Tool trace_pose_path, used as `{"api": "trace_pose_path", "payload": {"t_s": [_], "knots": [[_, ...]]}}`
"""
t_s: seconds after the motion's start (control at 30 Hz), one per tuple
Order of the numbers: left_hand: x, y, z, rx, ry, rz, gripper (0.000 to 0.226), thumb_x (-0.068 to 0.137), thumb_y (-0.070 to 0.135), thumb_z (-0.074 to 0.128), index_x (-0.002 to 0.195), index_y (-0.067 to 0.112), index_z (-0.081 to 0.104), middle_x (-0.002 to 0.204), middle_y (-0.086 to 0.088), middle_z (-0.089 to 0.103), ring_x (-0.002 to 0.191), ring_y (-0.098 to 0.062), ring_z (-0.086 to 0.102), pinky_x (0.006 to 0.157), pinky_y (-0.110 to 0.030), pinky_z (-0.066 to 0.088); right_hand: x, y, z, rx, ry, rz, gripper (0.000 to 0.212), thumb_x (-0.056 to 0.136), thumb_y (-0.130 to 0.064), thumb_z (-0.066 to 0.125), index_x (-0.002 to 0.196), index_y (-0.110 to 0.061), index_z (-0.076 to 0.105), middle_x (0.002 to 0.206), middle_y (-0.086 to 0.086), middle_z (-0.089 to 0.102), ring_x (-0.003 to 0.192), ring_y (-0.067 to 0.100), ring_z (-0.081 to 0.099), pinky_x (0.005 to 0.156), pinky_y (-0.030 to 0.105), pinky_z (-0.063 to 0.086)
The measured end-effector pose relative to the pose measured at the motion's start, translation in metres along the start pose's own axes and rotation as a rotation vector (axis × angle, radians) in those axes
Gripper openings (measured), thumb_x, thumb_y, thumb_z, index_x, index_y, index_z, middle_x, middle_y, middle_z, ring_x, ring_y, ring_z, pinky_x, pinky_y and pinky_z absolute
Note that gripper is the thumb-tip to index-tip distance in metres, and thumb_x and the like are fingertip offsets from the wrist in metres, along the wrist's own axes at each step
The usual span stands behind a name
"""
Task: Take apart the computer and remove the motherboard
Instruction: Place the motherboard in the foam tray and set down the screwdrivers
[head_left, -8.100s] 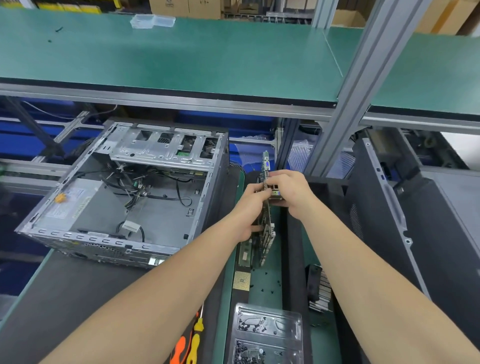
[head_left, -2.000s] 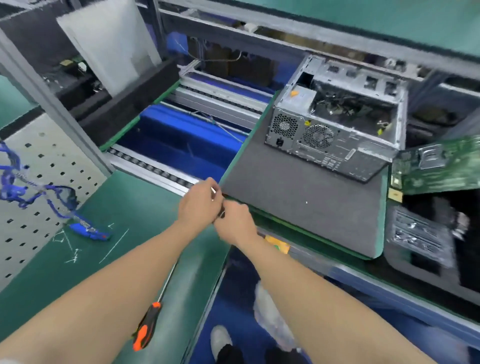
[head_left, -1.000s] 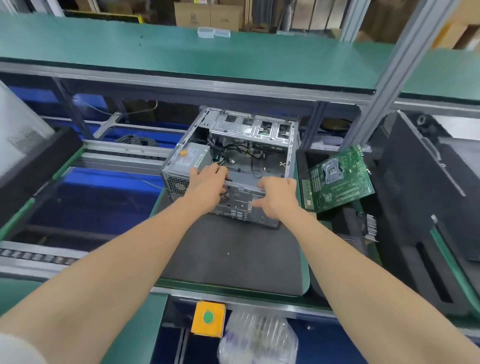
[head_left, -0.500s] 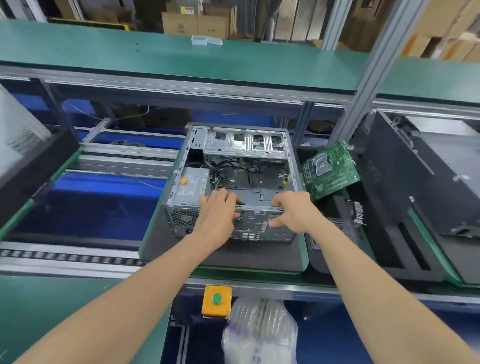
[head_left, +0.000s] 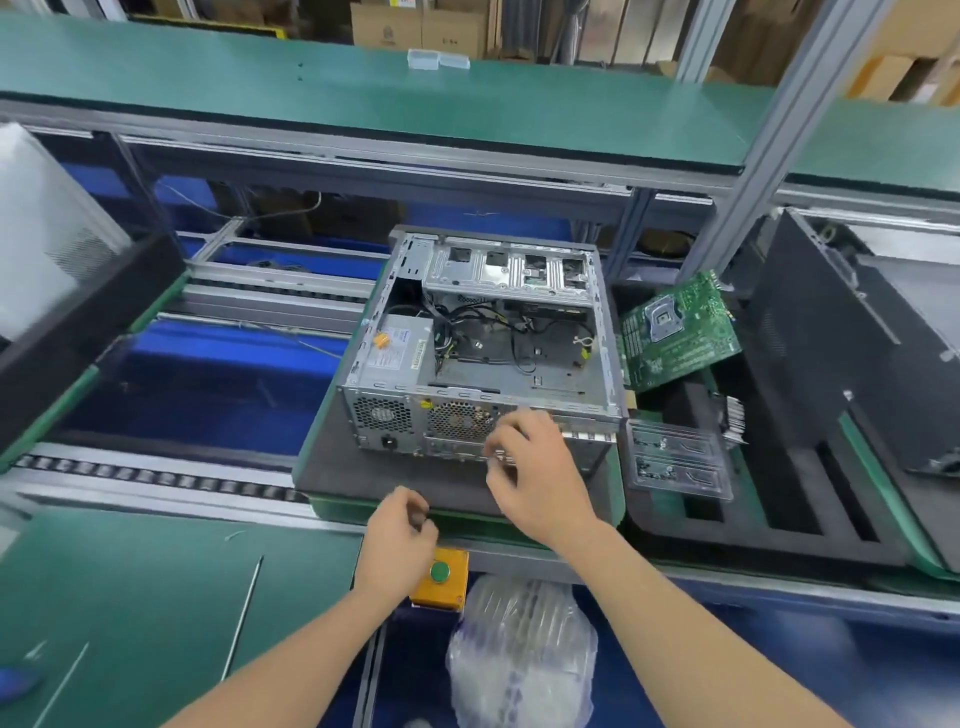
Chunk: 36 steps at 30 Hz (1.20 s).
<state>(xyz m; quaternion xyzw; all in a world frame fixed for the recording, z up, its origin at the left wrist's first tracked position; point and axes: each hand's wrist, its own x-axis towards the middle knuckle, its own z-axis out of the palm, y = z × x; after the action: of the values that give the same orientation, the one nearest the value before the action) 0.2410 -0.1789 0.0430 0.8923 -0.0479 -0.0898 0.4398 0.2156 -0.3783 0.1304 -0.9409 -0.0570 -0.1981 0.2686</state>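
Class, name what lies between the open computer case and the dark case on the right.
The head view shows the green motherboard leaning there, beside the computer case, with a clear plastic tray nearer the person.

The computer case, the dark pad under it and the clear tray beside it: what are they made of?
The computer case looks like bare sheet steel: dull grey, stamped holes, folded edges. The dark pad is probably foam or rubber: matte charcoal, no shine. The clear tray seems thin moulded plastic: see-through, glossy.
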Motion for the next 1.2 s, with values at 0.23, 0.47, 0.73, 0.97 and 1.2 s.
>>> {"api": "trace_pose_path", "payload": {"t_s": [0.23, 0.47, 0.73, 0.97, 1.2], "knots": [[-0.003, -0.041, 0.023, 0.008, -0.221, -0.470, 0.037, 0.080, 0.026, 0.085, 0.108, 0.014, 0.064, 0.107, -0.003, 0.069, 0.103, -0.023, 0.066, 0.093, -0.038, 0.055, -0.068, -0.001, 0.084, 0.214, -0.531, 0.788, 0.015, 0.090, -0.020, 0.059, 0.100, -0.020, 0.070, 0.096, 0.000, 0.072, 0.091, 0.020, 0.068, 0.080, 0.031, 0.056], [0.004, -0.053, 0.019, -0.087, -0.307, -0.465, 0.045, 0.069, 0.024, 0.096, 0.105, 0.017, 0.070, 0.101, 0.000, 0.076, 0.093, -0.016, 0.073, 0.085, -0.037, 0.061, -0.090, 0.002, 0.130, 0.350, -0.550, 1.113, 0.023, 0.088, -0.030, 0.069, 0.102, -0.020, 0.054, 0.111, 0.004, 0.070, 0.096, 0.022, 0.067, 0.073, 0.027, 0.049], [0.011, -0.052, 0.023, -0.076, -0.250, -0.513, 0.032, 0.065, 0.015, 0.090, 0.091, 0.015, 0.072, 0.084, 0.000, 0.078, 0.084, -0.019, 0.074, 0.080, -0.038, 0.061, -0.082, 0.002, 0.141, 0.521, -0.410, 1.345, 0.042, 0.077, -0.043, 0.078, 0.098, -0.018, 0.053, 0.099, 0.006, 0.064, 0.083, 0.024, 0.070, 0.051, 0.029, 0.059], [0.016, -0.059, 0.023, -0.081, -0.284, -0.488, 0.036, 0.066, 0.020, 0.091, 0.095, 0.016, 0.070, 0.086, 0.000, 0.077, 0.083, -0.015, 0.073, 0.069, -0.029, 0.059, -0.082, 0.009, 0.141, 0.475, -0.479, 1.272, 0.051, 0.078, -0.052, 0.082, 0.099, -0.015, 0.054, 0.098, 0.007, 0.067, 0.079, 0.023, 0.071, 0.060, 0.037, 0.064], [-0.015, -0.077, 0.022, -0.368, -0.233, -0.531, 0.030, 0.083, 0.021, 0.086, 0.109, 0.015, 0.073, 0.100, -0.002, 0.079, 0.096, -0.022, 0.074, 0.079, -0.037, 0.061, -0.099, 0.022, 0.127, 0.692, -0.503, 1.239, 0.037, 0.092, -0.033, 0.076, 0.113, -0.007, 0.059, 0.101, 0.020, 0.075, 0.069, 0.023, 0.068, 0.070, 0.036, 0.061]]}}
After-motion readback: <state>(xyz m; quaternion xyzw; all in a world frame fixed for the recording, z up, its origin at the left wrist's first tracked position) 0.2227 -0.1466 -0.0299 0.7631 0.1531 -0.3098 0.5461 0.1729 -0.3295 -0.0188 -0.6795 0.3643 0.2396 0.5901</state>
